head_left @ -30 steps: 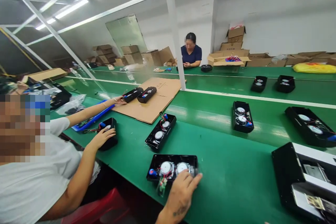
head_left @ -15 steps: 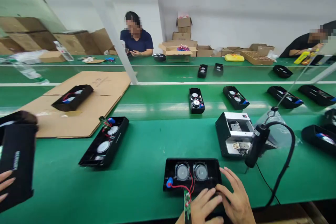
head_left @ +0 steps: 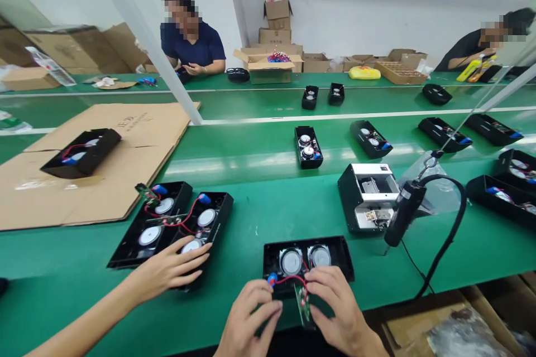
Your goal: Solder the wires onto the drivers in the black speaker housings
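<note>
In front of me lies an open black speaker casing (head_left: pixel 345 259) with two round grey speakers (head_left: pixel 291 262) inside. My left hand (head_left: pixel 251 315) is closed, its fingertips at a blue cylinder (head_left: pixel 272 279) with red wires at the casing's near left corner. My right hand (head_left: pixel 337 304) pinches a narrow green circuit board (head_left: pixel 302 302) over the near edge, fingers against the red wires (head_left: pixel 291 277). To the left, a co-worker's hand (head_left: pixel 180 262) rests spread on an open casing (head_left: pixel 221 217), which stands beside another open casing (head_left: pixel 121 251).
A black-and-white machine (head_left: pixel 368 198) stands at the right. A black electric screwdriver (head_left: pixel 404 212) hangs before it on a cord. More casings (head_left: pixel 309 148) lie on the green belt, one on flattened cardboard (head_left: pixel 163 156). Two people sit across, near cardboard boxes (head_left: pixel 272 73).
My left hand has moved left to the blue cylinder; my right hand has moved from the casing's right end to the board. The co-worker has set a casing down at the left.
</note>
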Demonstrator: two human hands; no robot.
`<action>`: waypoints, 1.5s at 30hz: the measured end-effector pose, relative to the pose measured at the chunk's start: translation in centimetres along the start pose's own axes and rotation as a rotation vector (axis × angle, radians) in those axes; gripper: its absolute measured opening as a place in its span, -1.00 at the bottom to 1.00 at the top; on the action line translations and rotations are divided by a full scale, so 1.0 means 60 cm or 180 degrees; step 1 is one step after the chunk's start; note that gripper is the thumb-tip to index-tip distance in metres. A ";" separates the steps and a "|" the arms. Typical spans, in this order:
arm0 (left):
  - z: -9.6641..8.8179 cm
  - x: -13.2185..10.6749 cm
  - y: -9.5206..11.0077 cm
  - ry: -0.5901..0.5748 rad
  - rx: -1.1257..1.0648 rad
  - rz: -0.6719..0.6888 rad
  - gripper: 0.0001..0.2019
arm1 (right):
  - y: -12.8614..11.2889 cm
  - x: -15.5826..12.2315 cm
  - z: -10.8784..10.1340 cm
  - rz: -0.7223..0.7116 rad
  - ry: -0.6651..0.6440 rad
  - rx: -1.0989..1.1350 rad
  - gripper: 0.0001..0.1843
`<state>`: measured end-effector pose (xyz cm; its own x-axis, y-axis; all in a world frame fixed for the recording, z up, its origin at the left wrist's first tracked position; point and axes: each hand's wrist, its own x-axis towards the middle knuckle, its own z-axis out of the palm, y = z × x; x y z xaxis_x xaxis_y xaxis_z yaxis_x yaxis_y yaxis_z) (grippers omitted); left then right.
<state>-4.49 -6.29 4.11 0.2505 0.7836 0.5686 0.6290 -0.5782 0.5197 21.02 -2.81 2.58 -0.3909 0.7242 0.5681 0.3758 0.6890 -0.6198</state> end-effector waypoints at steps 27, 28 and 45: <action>0.066 0.022 -0.043 -0.0787 0.0477 -0.0005 -0.66 | 0.000 0.110 -0.028 0.0719 -0.2941 -0.0743 -0.57; 0.064 0.022 -0.043 -0.0820 0.0483 -0.0016 -0.70 | -0.001 0.110 -0.030 0.0757 -0.2957 -0.0729 -0.60; 0.066 0.040 -0.056 -0.1419 0.0606 0.0082 -0.64 | -0.002 0.074 0.012 0.0566 -0.2323 -0.1159 -0.69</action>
<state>-3.09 -1.53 1.19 0.5324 0.8148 0.2296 0.7315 -0.5793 0.3595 18.65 0.31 4.82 -0.6993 0.7087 -0.0930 0.6824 0.6232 -0.3821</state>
